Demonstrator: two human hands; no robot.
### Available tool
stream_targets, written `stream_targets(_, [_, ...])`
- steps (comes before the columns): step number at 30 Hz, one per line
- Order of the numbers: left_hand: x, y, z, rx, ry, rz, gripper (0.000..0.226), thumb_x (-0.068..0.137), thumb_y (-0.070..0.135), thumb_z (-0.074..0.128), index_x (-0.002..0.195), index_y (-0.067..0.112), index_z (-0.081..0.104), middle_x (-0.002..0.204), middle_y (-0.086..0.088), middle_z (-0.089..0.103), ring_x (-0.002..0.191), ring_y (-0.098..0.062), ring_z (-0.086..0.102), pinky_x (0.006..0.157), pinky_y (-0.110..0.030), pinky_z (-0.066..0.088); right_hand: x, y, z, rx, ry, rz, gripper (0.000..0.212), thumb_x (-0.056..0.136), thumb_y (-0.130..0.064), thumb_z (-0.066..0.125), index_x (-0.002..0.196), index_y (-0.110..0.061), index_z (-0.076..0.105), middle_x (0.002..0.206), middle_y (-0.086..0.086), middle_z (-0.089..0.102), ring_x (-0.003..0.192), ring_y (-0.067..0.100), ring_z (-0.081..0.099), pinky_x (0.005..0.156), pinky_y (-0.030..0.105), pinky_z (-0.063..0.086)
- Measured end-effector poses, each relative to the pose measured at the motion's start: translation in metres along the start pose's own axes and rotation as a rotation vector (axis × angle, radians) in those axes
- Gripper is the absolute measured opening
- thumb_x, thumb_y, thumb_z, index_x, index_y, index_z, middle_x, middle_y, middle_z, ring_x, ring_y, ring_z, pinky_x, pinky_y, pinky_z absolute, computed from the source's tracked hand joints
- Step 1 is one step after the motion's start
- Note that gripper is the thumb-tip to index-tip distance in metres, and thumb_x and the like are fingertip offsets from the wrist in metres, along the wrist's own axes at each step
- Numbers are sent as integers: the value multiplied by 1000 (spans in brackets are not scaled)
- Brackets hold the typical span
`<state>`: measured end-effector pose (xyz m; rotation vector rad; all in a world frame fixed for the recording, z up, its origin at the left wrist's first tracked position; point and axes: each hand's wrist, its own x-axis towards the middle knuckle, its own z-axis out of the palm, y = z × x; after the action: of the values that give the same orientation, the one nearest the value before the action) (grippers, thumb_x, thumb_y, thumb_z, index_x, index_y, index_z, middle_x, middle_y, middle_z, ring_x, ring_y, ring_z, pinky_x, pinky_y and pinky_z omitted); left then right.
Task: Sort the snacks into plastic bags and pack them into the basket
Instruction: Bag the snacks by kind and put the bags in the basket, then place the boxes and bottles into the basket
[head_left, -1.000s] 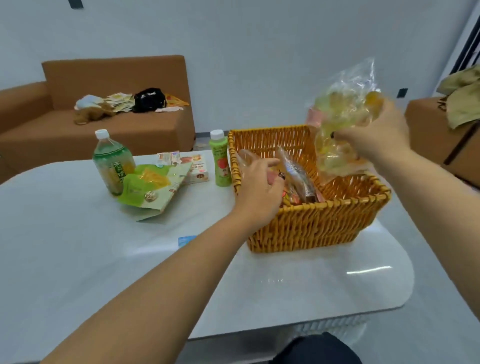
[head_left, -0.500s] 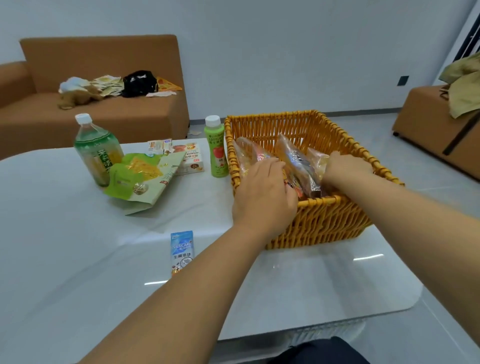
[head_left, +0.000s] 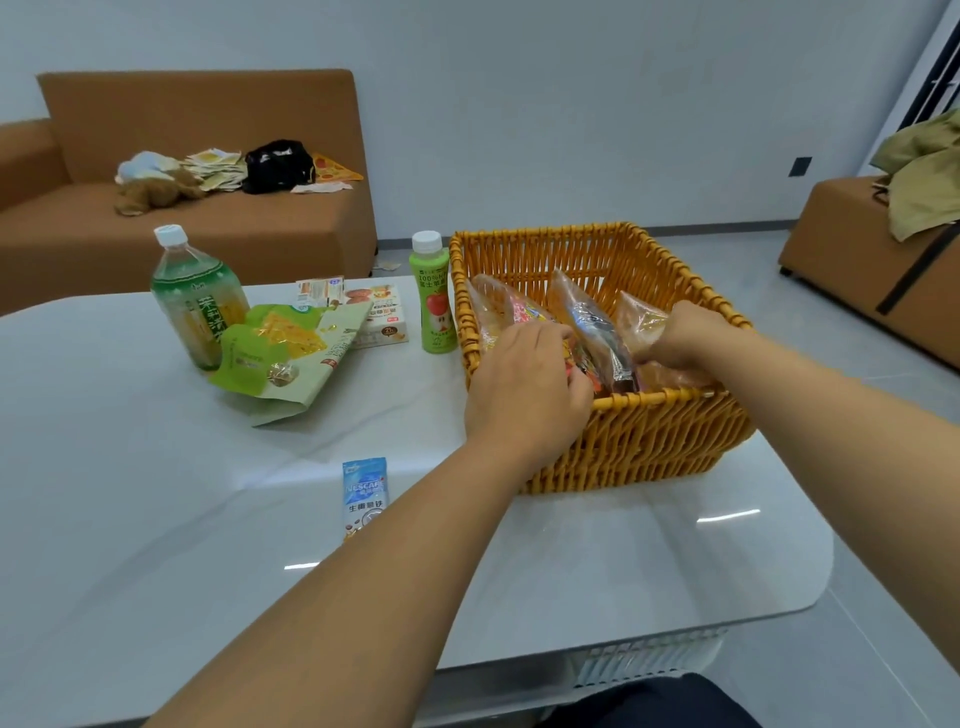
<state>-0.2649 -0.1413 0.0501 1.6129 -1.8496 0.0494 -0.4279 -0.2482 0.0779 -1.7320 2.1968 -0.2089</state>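
Well left of my left grip, a tea bottle (head_left: 195, 299), green pouch (head_left: 283, 358) and juice bottle (head_left: 432, 296) wait unsorted on the bench (head_left: 156, 467). My left hand (head_left: 524, 395) curls its grip around bagged snacks (head_left: 519, 317) inside the basket (head_left: 654, 436), probably steadying them. My right hand (head_left: 680, 338) pinches another bag (head_left: 641, 325), tucking it in.

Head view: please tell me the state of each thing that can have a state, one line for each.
Basket: upright, partly filled.
Snack bags: standing in basket.
Left hand: fingers curled on a bag.
Right hand: gripping a clear bag.
Tea bottle: upright, capped.
Juice bottle: upright, capped.
Green pouch: leaning on tea bottle.
Coffee sachet: flat on table.
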Motion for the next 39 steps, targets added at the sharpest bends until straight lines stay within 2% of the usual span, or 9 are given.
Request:
stream_targets(3, [-1,1,0,4,2,8,42,93,29,48,134,20,52,132,4,55,122,-12,46,96,-27,41,-6,3,-11,310,-201,-15,71,98,-52,42,151,-9,23,155,16,28,136,38,36,109,50,35])
stream_targets(10, [-1,2,-3,-40,-16,-22,43,93,31,50,136,23,50,133,6,54,125,-11,44,99,-28,40,-23,3,-8,528,-329,-91,69,96,-65,19,153,-27,13,161,8,16,145,34,20,117,52,21])
stream_targets(15, [2,3,-18,-296,-132,-109,40,94,24,56,134,28,51,131,7,55,105,-11,55,91,-32,51,-34,-13,7,279,-35,-182,60,102,-48,23,140,-6,41,142,16,45,127,34,45,104,46,37])
stream_targets(17, [0,4,-33,-521,-177,-170,42,96,14,55,136,25,49,136,1,52,91,-5,56,75,-17,54,-46,-21,11,267,127,-222,48,101,-43,31,129,-9,51,123,15,52,110,30,52,94,43,44])
stream_targets(20, [-11,4,-57,-620,-191,-193,45,96,7,54,138,21,47,144,1,48,118,-4,49,64,0,38,-78,-30,16,318,263,-337,44,97,-34,44,136,-12,47,134,11,47,115,30,51,94,50,48])
stream_targets(26, [-53,-11,-111,-564,-180,-194,46,94,10,56,138,22,45,140,5,51,124,-6,45,83,-10,34,-150,-42,26,269,202,-617,41,96,-21,46,136,-13,46,148,6,34,143,22,20,117,43,15])
stream_targets(33, [-116,-51,-172,-311,-102,-268,43,96,18,57,138,26,48,147,8,46,137,-13,40,107,-25,32,-234,-60,44,439,194,-742,48,96,-16,53,143,-13,43,152,0,30,142,14,22,107,20,14])
stream_targets(36, [-145,-73,-177,-244,-117,-328,46,97,20,56,142,26,44,150,6,43,136,-17,41,110,-33,35,-260,-68,73,456,156,-745,47,96,-19,53,143,-15,43,152,-2,29,142,12,23,108,19,16])
stream_targets(39, [-178,-98,-158,-186,-171,-370,49,99,23,52,145,26,37,156,5,35,143,-16,32,113,-28,27,-274,-73,113,448,101,-690,47,97,-20,52,143,-18,42,154,-2,26,143,12,22,113,23,20])
